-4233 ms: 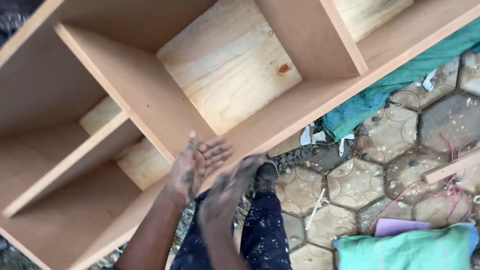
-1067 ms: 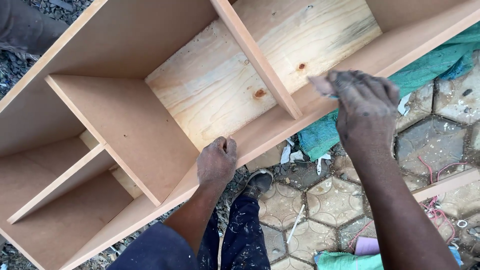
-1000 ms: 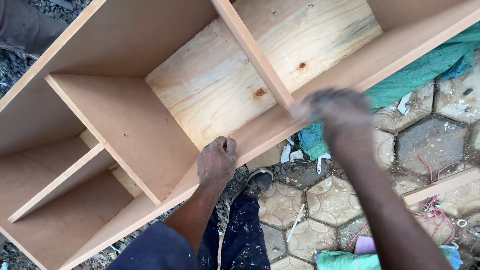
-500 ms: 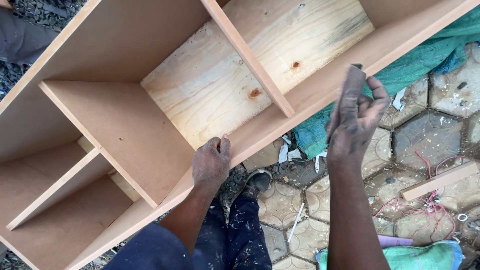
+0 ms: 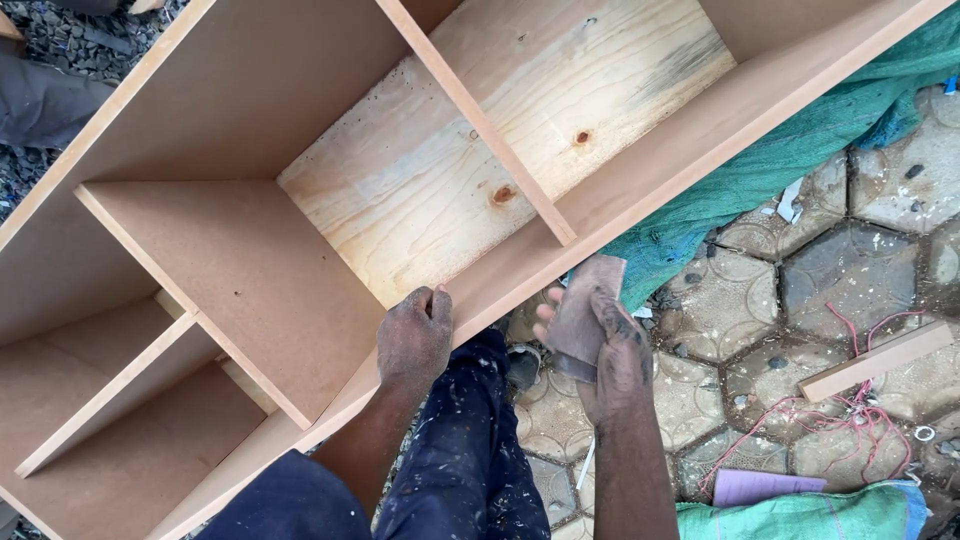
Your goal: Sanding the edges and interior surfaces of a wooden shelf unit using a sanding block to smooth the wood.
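Half a second back the right hand (image 5: 610, 355) was raised beside the front rail of the shelf unit (image 5: 250, 250), over the green cloth (image 5: 800, 150); now it has dropped lower and nearer the body, just off the rail's outer face, below the spot where the narrow divider (image 5: 480, 125) meets the rail. Its fingers are curled round a folded piece of brown sandpaper (image 5: 585, 310), thumb on top, and the top of the sheet reaches up to the rail's lower edge, though contact cannot be made out for sure. The left hand (image 5: 413, 340) has barely shifted: it is closed over the rail's top edge, fingertips hooked onto the inner side next to the pale plywood back (image 5: 500, 140), steadying the unit.

As for progress, the unit looks fully assembled, with dividers and back panel in place, lying on its back across the paved ground (image 5: 800, 290). The rail between the two hands shows no clear difference in finish from the rest, so how much has been rubbed down cannot be judged. The long stretches of rail toward both ends, and the divider edges, appear the same plain brown. A wooden strip (image 5: 875, 362) with red string lies well apart at the right edge of the paving.
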